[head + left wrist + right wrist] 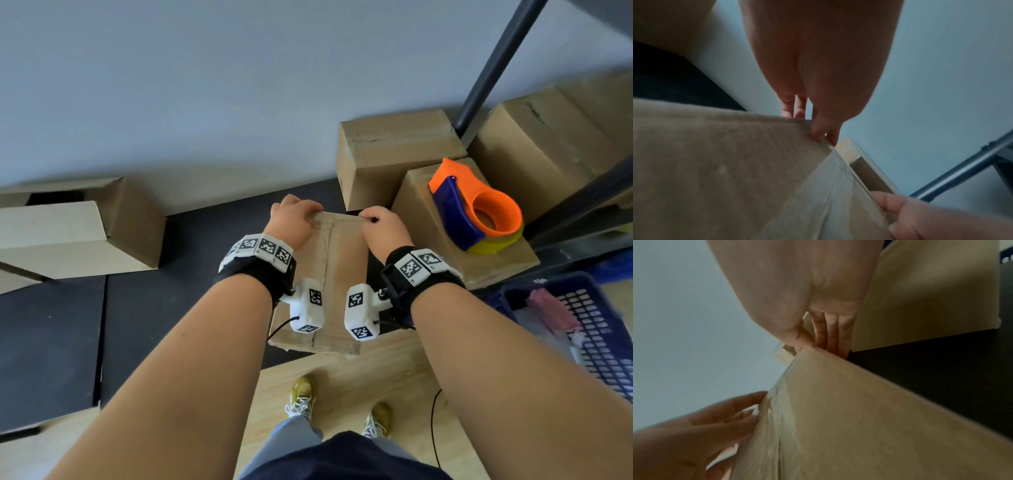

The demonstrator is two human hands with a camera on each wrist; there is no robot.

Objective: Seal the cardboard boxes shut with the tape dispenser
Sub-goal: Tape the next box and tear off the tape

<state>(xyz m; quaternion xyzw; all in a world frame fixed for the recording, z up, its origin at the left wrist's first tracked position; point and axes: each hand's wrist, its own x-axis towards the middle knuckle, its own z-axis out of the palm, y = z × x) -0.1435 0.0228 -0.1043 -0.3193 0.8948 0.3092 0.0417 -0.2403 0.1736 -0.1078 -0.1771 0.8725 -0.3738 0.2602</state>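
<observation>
A small cardboard box (344,274) is up in front of me, a clear tape strip (328,263) running down its centre seam. My left hand (295,219) grips the far edge at the left of the seam, fingers (825,134) curled over it. My right hand (381,226) pinches the same edge at the right, thumb on top and fingers (831,337) down the far side. A loose tape end (782,353) sticks out past that edge. The orange and blue tape dispenser (476,212) with yellow tape lies on another box (493,263) to the right, in neither hand.
An open box (78,236) lies at the left, a taped box (394,154) stands against the wall, and a larger box (548,144) sits behind a black shelf post (496,65). A blue basket (596,329) is at the right. Black mats (137,308) cover the floor beneath.
</observation>
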